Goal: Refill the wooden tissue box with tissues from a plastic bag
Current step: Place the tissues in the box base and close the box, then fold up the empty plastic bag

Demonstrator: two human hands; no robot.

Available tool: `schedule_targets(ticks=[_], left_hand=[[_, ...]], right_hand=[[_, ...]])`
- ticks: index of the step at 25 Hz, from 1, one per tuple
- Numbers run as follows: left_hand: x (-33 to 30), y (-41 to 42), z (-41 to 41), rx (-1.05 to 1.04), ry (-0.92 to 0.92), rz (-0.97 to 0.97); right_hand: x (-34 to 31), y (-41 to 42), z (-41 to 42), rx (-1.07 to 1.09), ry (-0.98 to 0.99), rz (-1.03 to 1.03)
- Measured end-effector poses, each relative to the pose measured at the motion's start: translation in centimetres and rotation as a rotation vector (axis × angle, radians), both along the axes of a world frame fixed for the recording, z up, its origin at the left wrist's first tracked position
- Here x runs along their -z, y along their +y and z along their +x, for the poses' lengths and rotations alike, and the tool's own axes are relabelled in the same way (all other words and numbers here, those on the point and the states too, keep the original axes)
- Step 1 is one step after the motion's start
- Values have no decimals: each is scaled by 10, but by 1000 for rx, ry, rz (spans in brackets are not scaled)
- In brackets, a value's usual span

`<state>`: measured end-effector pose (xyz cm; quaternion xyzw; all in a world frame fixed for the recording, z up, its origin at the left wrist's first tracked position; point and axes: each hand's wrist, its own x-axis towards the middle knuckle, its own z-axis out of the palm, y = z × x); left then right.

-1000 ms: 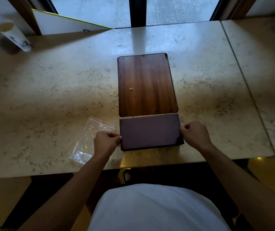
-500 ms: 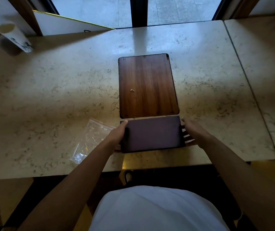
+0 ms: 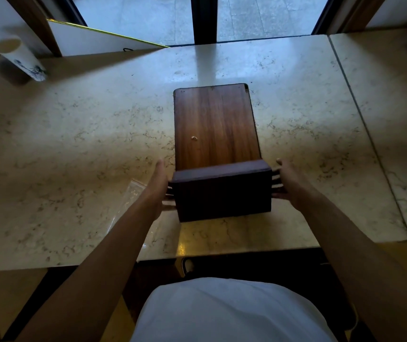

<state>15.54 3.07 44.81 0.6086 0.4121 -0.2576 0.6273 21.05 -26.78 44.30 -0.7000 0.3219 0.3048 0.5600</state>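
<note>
You sit at a pale marble desk that meets a second slab along a seam on your right. Beyond it, glass doors with a dark post show grey paving, and daylight glares off the far edge.

Both hands grip a dark wooden tissue box at its ends: the left hand flat on the left end, the right hand on the right, fingers under it. A flat wooden lid lies just beyond on the marble table. A clear plastic bag lies beneath the left forearm. A paper cup stands far left.
</note>
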Motion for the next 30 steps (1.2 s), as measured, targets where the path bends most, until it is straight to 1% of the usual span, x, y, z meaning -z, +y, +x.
schedule_targets(ticks=[2,4,7,9,12,17,30], left_hand=[[-9,5,4,-140,-109,-12],[-14,3,4,-251,-237,33],[-7,-4,-4,-292,-362,209],[3,-8,-13,-289,-370,284],[19,-11,-27,-311,-328,275],[40,-12,-42,-289,-282,276],[55,-8,-59,-175,-305,341]], right_hand=[[-8,0,5,104,-146,26],[-12,1,2,169,-278,20],[-2,2,-12,133,-447,-96],[10,2,-24,83,-503,-124],[26,2,-38,83,-514,-159],[42,-1,-51,59,-480,-138],[53,3,-64,15,-428,-196]])
